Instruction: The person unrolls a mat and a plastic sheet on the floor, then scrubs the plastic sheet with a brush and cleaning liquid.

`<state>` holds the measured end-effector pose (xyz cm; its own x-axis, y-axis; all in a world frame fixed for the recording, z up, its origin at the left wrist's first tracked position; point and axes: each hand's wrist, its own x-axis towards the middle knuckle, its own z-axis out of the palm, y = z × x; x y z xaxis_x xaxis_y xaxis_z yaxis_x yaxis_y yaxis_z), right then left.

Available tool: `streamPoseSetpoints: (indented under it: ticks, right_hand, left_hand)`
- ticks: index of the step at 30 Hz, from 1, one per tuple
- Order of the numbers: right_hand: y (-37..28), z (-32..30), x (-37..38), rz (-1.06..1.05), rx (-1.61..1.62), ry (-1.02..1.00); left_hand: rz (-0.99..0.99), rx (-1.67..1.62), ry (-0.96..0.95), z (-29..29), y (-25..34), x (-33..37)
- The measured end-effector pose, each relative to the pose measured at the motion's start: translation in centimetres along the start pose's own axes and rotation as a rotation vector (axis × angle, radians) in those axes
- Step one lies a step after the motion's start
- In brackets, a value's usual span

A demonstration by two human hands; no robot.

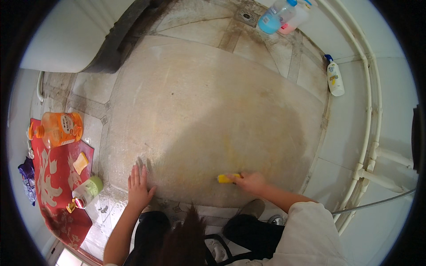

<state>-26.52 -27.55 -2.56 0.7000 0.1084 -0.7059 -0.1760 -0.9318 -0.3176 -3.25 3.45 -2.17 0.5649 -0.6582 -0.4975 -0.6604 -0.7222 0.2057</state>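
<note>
A large beige mat (195, 84) lies on the tiled floor, with a wet shine near its left front corner. My left hand (140, 188) rests flat on that corner, fingers stretched out and holding nothing. Toward the mat's front edge, right of the middle, my right hand (250, 182) is closed around a small yellow block (225, 178). The block touches or nearly touches the mat; whether it is a brush or a sponge is too small to tell. A shadow covers much of the mat's right half.
On the left, a red patterned mat (53, 177) bears an orange bottle (62, 128), a pale yellow sponge (80, 163) and a white-green bottle (87, 192). Blue (270, 20) and white (335, 77) bottles stand at the far right, near a floor drain (246, 17). Pipes (369, 111) line the right wall.
</note>
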Motion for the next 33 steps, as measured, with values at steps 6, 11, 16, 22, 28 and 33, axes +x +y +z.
streamPoseSetpoints:
  ticks: [6,11,16,22,28,33]
  right_hand:
    - [6.8,-4.4,3.2,0.316,0.122,0.332]
    - [12.3,-11.1,6.2,0.454,0.258,0.484]
    - [22.8,-14.2,9.8,0.678,0.338,0.827]
    - [20.3,-16.7,10.7,0.701,0.255,0.777]
    - [4.1,-7.9,6.9,0.263,0.509,0.143]
    - [-0.8,-0.6,1.2,-0.116,0.078,0.174]
  left_hand:
    - [-0.121,-0.029,-0.092,-3.3,4.8,7.4]
    - [-0.671,-0.302,0.188,0.7,10.8,13.7]
    - [-0.789,-0.152,0.498,3.2,15.8,15.7]
    - [-0.778,-0.104,0.548,2.9,15.6,15.3]
    - [-0.793,-0.066,0.501,3.0,15.0,15.2]
    - [-0.771,-0.073,0.536,4.0,15.0,15.5]
